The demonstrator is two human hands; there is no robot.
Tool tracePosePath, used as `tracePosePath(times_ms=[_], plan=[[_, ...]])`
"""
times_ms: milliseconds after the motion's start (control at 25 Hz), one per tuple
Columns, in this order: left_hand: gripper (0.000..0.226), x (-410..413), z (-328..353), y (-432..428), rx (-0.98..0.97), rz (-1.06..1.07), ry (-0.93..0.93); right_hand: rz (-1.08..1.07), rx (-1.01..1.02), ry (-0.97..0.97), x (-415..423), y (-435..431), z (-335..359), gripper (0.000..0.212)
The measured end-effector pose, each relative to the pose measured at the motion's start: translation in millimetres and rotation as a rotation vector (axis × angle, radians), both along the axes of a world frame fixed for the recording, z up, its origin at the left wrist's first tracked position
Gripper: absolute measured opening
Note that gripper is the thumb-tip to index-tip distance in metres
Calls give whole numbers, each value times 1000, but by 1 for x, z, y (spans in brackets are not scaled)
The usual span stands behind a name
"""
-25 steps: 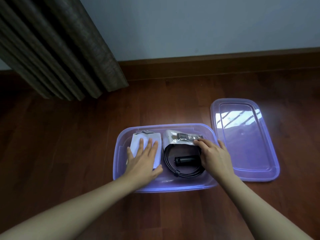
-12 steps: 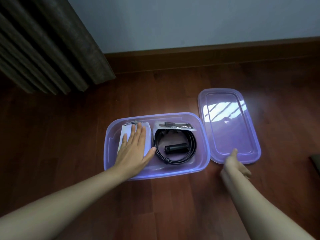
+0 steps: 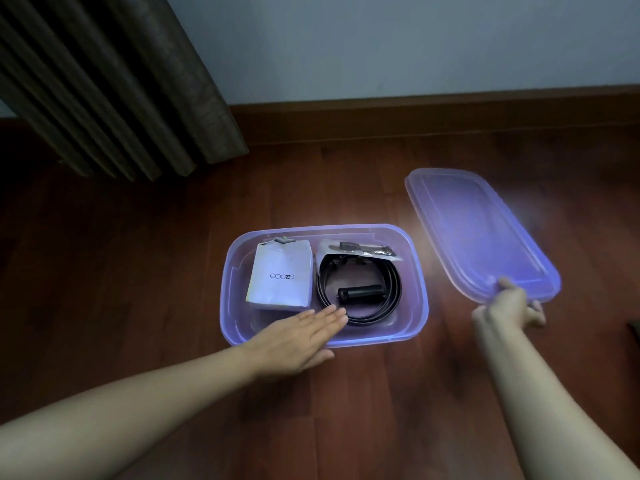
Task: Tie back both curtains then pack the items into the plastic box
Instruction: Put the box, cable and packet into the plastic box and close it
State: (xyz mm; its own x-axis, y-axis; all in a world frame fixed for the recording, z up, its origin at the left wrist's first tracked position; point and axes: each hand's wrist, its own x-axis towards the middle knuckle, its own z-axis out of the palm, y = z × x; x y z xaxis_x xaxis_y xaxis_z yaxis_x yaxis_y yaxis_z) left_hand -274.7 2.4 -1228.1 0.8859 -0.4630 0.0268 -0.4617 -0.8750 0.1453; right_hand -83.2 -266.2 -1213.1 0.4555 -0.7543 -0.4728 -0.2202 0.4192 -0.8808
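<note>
A purple translucent plastic box (image 3: 420,271) sits open on the wood floor. Inside lie a white paper packet (image 3: 280,275), a coiled black belt (image 3: 360,292) with a small black cylinder (image 3: 360,292) in its ring, and a clear bag (image 3: 360,252) at the back. My left hand (image 3: 298,336) lies flat with straight fingers over the box's near rim, fingertips touching the belt. My right hand (image 3: 512,306) grips the near edge of the purple lid (image 3: 478,233), which is tilted up off the floor to the right of the box.
A dark pleated curtain (image 3: 114,84) hangs at the back left, reaching the wood floor (image 3: 138,271). A wooden skirting board (image 3: 433,112) runs along the grey wall. A dark object (image 3: 635,329) shows at the right edge.
My left hand slid off the white packet back to the box's near rim. My right hand left the clear bag, moved right, took the lid's near edge and lifted it.
</note>
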Motion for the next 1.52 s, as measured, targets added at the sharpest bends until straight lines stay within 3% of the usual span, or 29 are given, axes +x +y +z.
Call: tracePosePath(times_ms=[80, 160, 200, 280, 400, 480, 600, 680, 760, 880, 1200, 1360, 1440, 1520], plan=[[60, 6, 15, 2, -272, 132, -8, 104, 145, -146, 10, -18, 7, 59], [49, 20, 39, 6, -748, 535, 170, 339, 299, -231, 15, -34, 14, 95], [36, 30, 49, 11, -1007, 748, 209, 450, 377, -271, 15, -39, 19, 100], [36, 53, 70, 26, -1429, 1061, 264, 670, 469, -291, 8, -38, 33, 82], [49, 71, 99, 54, -1911, 1095, 351, 1004, 452, -205, -5, -15, 50, 49], [39, 69, 105, 58, -1865, 1059, 308, 1099, 357, -115, -12, 5, 51, 42], [55, 49, 81, 60, -1402, 1114, 190, 1060, 25, -71, -26, 29, 48, 22], [59, 34, 60, 66, -1311, 1136, 186, 1115, -232, -99, -37, 38, 39, 27], [58, 18, 47, 70, -1284, 1176, 204, 1194, -352, -96, -49, 44, 28, 28], [56, -1, 35, 72, -1247, 1209, 212, 1305, -346, -83, -62, 55, 19, 24], [56, -6, 15, 68, -1133, 1216, 214, 1354, -451, -28, -54, 52, 13, 45], [37, 9, 25, 77, -1193, 1305, 162, 1355, -383, 62, -36, 57, 17, 78], [42, 20, 23, 87, -1218, 1396, 258, 1404, -307, 160, -19, 61, 17, 85], [52, 26, 17, 92, -1229, 1409, 375, 1454, -359, 237, -11, 62, 10, 87]])
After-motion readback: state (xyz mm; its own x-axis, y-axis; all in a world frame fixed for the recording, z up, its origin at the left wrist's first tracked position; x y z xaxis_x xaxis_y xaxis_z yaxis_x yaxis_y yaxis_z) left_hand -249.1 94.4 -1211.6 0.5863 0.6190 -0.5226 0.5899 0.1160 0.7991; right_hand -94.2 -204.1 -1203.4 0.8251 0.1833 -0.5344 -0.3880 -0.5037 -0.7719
